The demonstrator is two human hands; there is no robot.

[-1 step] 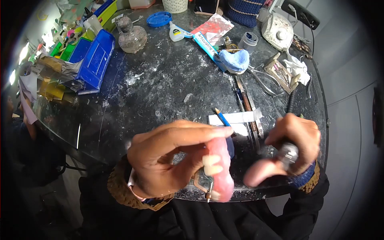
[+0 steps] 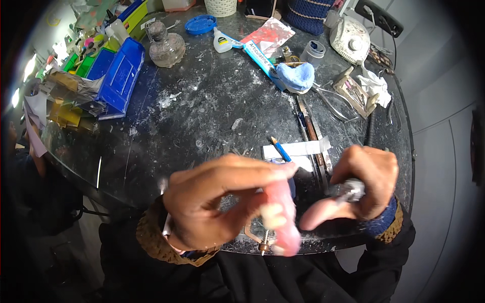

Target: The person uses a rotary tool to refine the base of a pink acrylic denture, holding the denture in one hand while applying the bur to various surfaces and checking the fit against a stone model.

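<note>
My left hand (image 2: 204, 202) pinches a pink denture (image 2: 289, 235) with a few cream teeth, upright and slightly blurred by motion. In my right hand (image 2: 376, 177) is a metal rotary handpiece (image 2: 352, 190), its nose toward the denture. Its working tip is too blurred to make out. A gap shows between the right thumb and the denture. Behind the denture, at the table's near edge, a brass-coloured screw fitting (image 2: 263, 246) shows partly under my left hand. A blue pencil (image 2: 281, 149) lies just beyond the fingers on a white paper strip (image 2: 305, 147).
Knives and slim tools (image 2: 310, 129) lie beyond the pencil. Farther back are a blue-and-white dental cast (image 2: 296, 77), pliers (image 2: 333, 103), a blue packet (image 2: 260, 58) and a small squeeze bottle (image 2: 222, 41). Blue bins (image 2: 124, 78) and a glass burner (image 2: 167, 48) stand at left; a white control box (image 2: 350, 40) back right.
The right hand and handpiece have shifted a little left, closer to the denture. The denture's lower end has swung slightly right in the left hand.
</note>
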